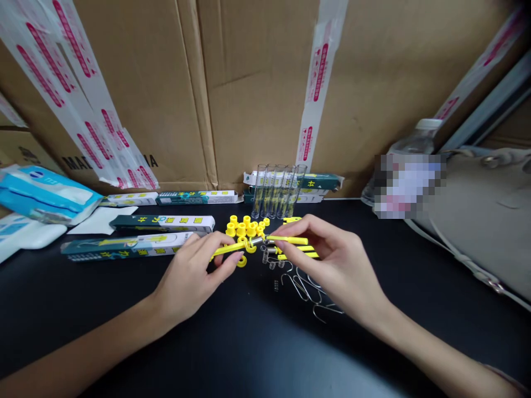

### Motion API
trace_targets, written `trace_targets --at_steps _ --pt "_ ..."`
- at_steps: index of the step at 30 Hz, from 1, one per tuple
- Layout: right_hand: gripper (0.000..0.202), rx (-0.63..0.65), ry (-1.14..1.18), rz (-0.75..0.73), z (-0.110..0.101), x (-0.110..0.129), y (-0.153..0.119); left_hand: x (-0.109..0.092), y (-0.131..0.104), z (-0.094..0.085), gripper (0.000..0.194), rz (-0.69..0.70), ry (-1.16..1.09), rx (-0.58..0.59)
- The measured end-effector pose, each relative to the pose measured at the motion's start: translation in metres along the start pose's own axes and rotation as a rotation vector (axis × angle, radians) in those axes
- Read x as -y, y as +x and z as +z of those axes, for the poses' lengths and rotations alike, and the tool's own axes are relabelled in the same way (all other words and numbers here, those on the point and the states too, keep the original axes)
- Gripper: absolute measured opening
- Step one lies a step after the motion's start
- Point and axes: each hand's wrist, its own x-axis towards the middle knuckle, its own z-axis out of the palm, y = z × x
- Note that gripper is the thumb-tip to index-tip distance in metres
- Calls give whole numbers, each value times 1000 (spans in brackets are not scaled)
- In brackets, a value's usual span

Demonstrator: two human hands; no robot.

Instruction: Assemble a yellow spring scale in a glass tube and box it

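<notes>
Yellow plastic fills both my hands near the centre of the frame. My left grip (pixel 197 271) is closed on a yellow strip (pixel 228 249), pinched between thumb and fingers, its ringed end turned toward the middle. My right grip (pixel 340 257) pinches a slim yellow rod (pixel 296 240), level and pointing left. A metal piece (pixel 256 241) sits between the two; I cannot tell which part carries it.

Yellow caps (pixel 241 228) cluster just behind my left fingertips on the black table (pixel 232 342). Small springs (pixel 271 265) and bent metal hooks (pixel 301 290) lie right of centre, below my right fingers. Clear tubes (pixel 277 190) stand upright at upper centre, before the cardboard (pixel 257 83). Printed boxes (pixel 133 247) lie at middle left; a grey bag (pixel 489 221) fills the right edge.
</notes>
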Motion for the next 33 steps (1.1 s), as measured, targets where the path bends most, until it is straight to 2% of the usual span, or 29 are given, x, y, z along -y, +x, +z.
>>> trace_targets --at_steps 5,10,13,15,18,20,22,25,29,33 --pt "14 25 72 66 1 0 2 6 0 -3 27 31 28 69" --pt "20 -3 229 136 8 1 0 6 -2 -2 26 58 28 70" --pt "23 1 292 167 16 -2 -5 4 -5 -2 20 147 -55 59" --pt "22 39 277 142 20 -5 -8 0 -8 -2 26 173 -177 57" --pt "15 86 168 54 24 -7 -10 -12 -11 -2 29 28 -352 81" --pt "11 91 64 -8 23 -6 -9 -20 -10 -1 20 -74 -425 89" --pt "8 84 -22 -61 22 -5 -7 -26 -9 -1 9 -115 -459 77" --pt "7 124 -110 -118 16 -5 -3 -29 -7 0 4 -117 -437 53" --pt "23 242 -339 -181 2 -8 5 -25 -11 1 6 -87 -340 14" --pt "6 320 -489 -227 -12 -14 12 -16 -14 3 11 93 -207 -61"
